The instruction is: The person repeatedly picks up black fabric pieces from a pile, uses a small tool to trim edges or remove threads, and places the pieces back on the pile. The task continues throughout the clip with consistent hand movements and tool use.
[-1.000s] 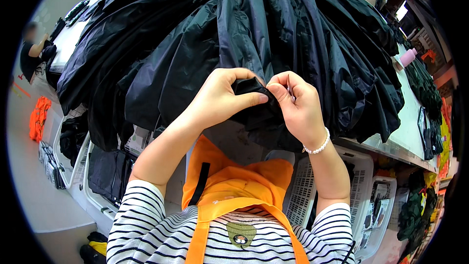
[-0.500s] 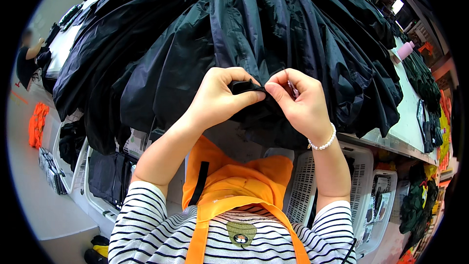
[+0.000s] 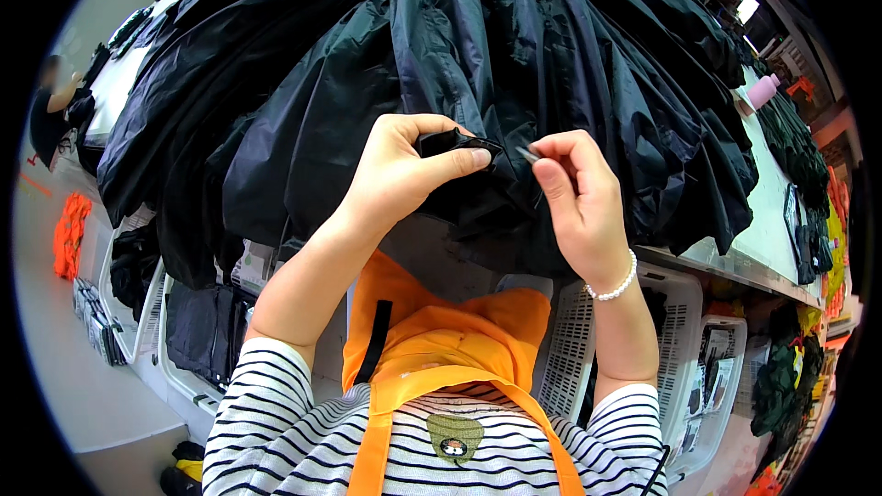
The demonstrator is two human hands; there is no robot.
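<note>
Black glossy fabric (image 3: pixel 478 64), heavily creased, piled at 12 o'clock. Left hand (image 3: pixel 400 174) pinched folded edge; right hand (image 3: pixel 579 202) gripped thin metal tool (image 3: pixel 527 154).

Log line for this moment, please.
left hand: pinching black fabric fold | right hand: holding small metal tool at fold | black garment pile
</note>
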